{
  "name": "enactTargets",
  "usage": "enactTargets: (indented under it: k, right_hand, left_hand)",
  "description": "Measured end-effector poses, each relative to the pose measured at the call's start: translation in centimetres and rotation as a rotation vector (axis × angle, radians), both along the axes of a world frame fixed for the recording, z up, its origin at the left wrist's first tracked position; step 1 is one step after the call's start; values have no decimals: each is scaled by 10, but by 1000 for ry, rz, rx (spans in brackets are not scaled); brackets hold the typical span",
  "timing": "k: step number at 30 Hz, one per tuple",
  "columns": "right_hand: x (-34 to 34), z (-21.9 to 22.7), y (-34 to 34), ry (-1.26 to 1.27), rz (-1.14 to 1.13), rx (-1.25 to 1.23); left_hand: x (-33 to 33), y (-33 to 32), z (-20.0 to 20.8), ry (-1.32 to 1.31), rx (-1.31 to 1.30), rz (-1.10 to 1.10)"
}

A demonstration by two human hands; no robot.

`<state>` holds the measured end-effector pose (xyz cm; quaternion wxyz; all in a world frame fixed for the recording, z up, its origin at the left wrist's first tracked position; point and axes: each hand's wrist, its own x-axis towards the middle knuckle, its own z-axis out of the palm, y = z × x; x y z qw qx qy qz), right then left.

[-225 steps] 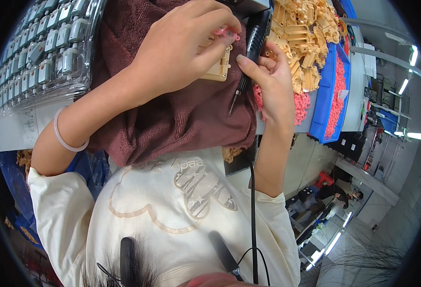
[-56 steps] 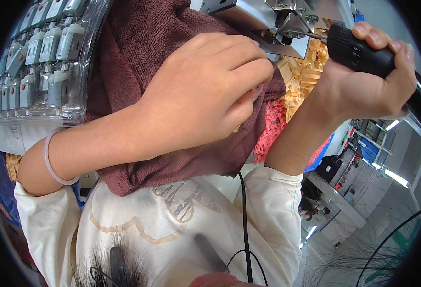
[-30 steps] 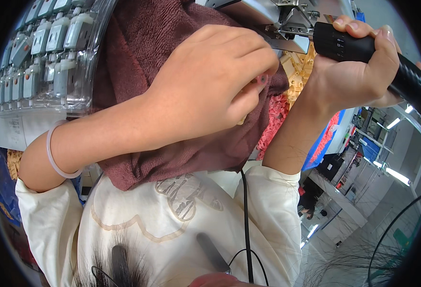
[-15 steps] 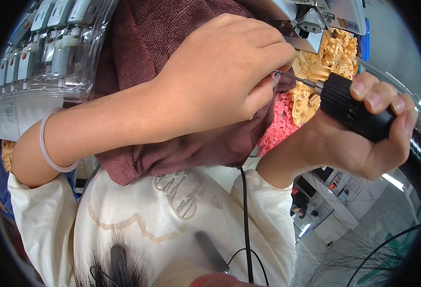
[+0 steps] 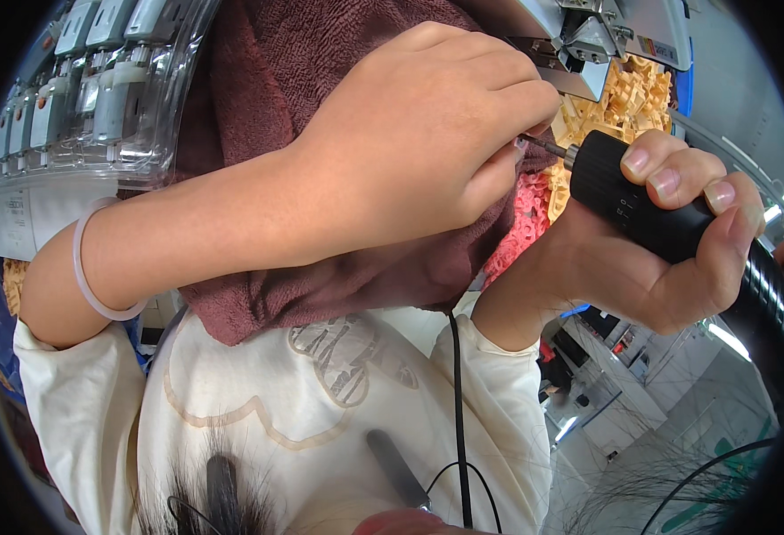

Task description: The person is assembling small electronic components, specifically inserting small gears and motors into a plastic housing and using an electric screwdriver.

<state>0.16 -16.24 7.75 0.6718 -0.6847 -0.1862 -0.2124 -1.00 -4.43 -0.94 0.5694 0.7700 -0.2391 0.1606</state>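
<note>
My right hand (image 5: 668, 259) is wrapped round the black body of a powered screwdriver (image 5: 623, 192). Its thin metal bit points left and reaches the fingertips of my left hand (image 5: 450, 125). Those fingers are curled closed above a brown towel (image 5: 320, 53). Whatever they pinch is almost wholly hidden behind the back of the hand; only a small glint shows where the bit meets the fingers.
Clear plastic trays of small silver motors (image 5: 120, 111) stand at the upper left. Yellow plastic parts (image 5: 628, 94) and pink-red parts (image 5: 521, 227) are heaped beyond the towel. A metal fixture (image 5: 583, 45) sits at the top right. A black cable (image 5: 459, 401) hangs down in front.
The screwdriver and my right hand have moved left, so less of the bit shows before my left fingertips. My left hand has shifted slightly right.
</note>
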Motion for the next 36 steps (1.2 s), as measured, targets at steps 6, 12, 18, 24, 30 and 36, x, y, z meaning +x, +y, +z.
enactTargets:
  k: [6, 12, 18, 24, 30, 36]
  right_hand:
    - [-6, -1, 2, -41, -34, -61]
    - [-4, -9, 3, -45, -17, 57]
    - [-1, -11, -6, 18, -1, 52]
    - [9, -14, -9, -147, 26, -130]
    - [-5, 5, -32, -81, -29, 168]
    - [-39, 9, -66, -80, 63, 71]
  left_hand:
    - [-2, 1, 3, 12, 20, -26]
    - [-3, 0, -3, 0, 14, -16]
    - [-4, 5, -3, -16, 32, -7]
    - [8, 6, -8, -30, 73, -49]
    - [23, 12, 1, -86, 191, -178]
    - [7, 1, 8, -219, 622, -185]
